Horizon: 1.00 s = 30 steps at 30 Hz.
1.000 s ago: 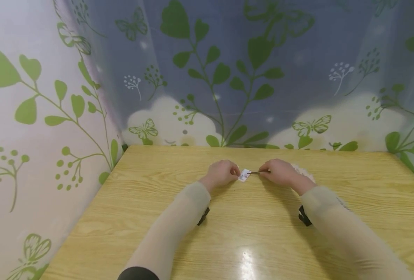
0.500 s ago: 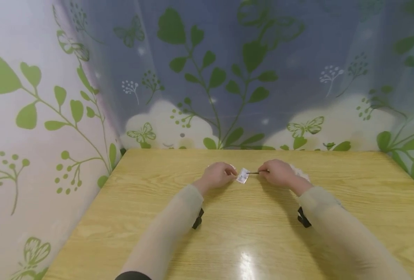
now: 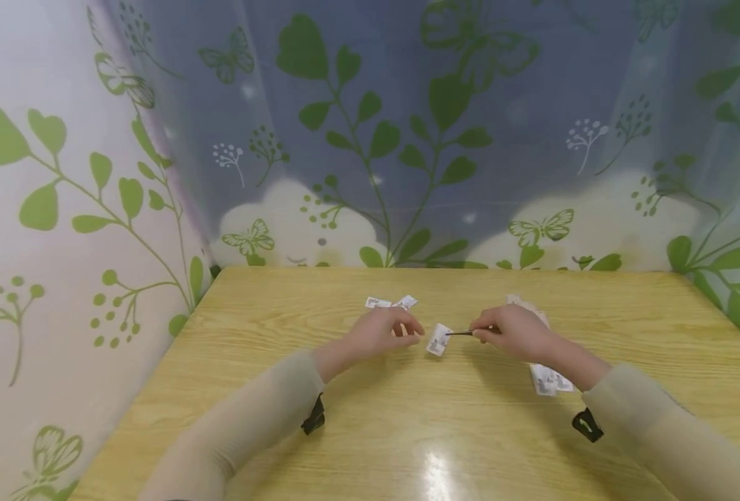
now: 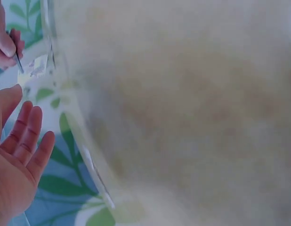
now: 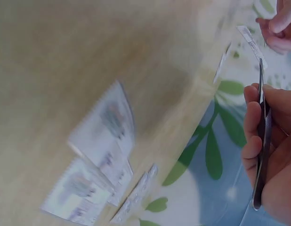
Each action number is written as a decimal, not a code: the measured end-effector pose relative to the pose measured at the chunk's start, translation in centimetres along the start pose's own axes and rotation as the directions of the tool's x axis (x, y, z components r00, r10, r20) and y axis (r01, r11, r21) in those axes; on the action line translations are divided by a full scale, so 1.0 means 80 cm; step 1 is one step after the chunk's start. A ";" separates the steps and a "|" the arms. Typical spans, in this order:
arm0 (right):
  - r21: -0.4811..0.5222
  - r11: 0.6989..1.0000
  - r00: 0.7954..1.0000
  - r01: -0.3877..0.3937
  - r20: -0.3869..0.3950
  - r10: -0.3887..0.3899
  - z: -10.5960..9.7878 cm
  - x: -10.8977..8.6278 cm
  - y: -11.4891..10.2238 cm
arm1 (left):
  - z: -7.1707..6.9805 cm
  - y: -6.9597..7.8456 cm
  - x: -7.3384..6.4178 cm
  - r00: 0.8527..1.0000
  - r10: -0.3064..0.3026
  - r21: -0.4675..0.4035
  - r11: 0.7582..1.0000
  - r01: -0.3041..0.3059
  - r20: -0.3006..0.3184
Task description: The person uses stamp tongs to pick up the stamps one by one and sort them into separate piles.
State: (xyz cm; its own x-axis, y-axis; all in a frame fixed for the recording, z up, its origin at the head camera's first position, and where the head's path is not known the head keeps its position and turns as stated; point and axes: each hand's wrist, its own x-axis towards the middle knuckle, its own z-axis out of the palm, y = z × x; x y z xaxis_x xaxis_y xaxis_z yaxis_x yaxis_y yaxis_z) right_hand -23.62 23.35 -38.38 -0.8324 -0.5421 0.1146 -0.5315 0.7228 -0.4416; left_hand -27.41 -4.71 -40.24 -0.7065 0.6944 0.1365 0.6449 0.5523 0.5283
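My right hand (image 3: 523, 334) pinches a pair of tweezers (image 5: 262, 160) between thumb and fingers. The tweezer tips hold a small white stamp (image 3: 439, 339) with a faint printed picture, raised over the table and tilted. Just left of that stamp is my left hand (image 3: 379, 332), apart from it, its fingers loosely spread and holding nothing. In the left wrist view the left palm (image 4: 13, 183) faces the camera with relaxed fingers.
Two stamps (image 3: 379, 303) lie behind my left hand on the wooden table (image 3: 370, 431). More stamps (image 3: 544, 379) lie under and beside my right wrist, some overlapping, partly hidden. A patterned curtain (image 3: 370, 160) borders the table's back edge.
My left hand has let go of the stamp and drawn away to the left. The tweezers have brought the stamp slightly nearer. Stamps behind the left hand and beside the right wrist are now uncovered.
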 end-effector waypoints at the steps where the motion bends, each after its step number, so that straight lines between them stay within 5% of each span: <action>1: 0.005 1.000 1.000 0.014 0.005 -0.014 0.002 -0.004 -0.003 | 0.002 0.003 -0.004 1.000 0.010 0.002 1.000 -0.010 0.005; 10: 0.054 0.992 0.991 0.111 0.069 -0.115 0.017 -0.022 -0.013 | 0.020 0.020 -0.027 0.996 0.066 -0.051 0.997 -0.063 0.061; 15: 0.017 0.984 0.983 0.176 0.057 -0.177 0.030 -0.023 -0.013 | 0.030 0.021 -0.029 0.994 0.045 -0.046 0.998 -0.040 0.103; 21: -0.010 0.985 0.982 0.173 0.084 -0.172 0.046 -0.023 -0.012 | 0.044 0.020 -0.030 0.983 0.065 0.056 0.996 -0.076 0.174; 30: -0.079 0.978 0.978 0.194 0.088 -0.187 0.042 -0.009 -0.018 | 0.042 0.023 -0.023 0.981 0.040 0.158 0.985 -0.070 0.188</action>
State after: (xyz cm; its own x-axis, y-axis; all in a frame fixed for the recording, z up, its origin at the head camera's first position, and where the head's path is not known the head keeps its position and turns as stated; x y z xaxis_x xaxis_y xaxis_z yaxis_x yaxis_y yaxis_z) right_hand -21.71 21.26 -40.85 -0.7011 -0.7034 0.1168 -0.6938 0.6352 -0.3392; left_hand -23.94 -3.46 -42.39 -0.6132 0.7899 -0.0022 0.7308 0.5684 0.3780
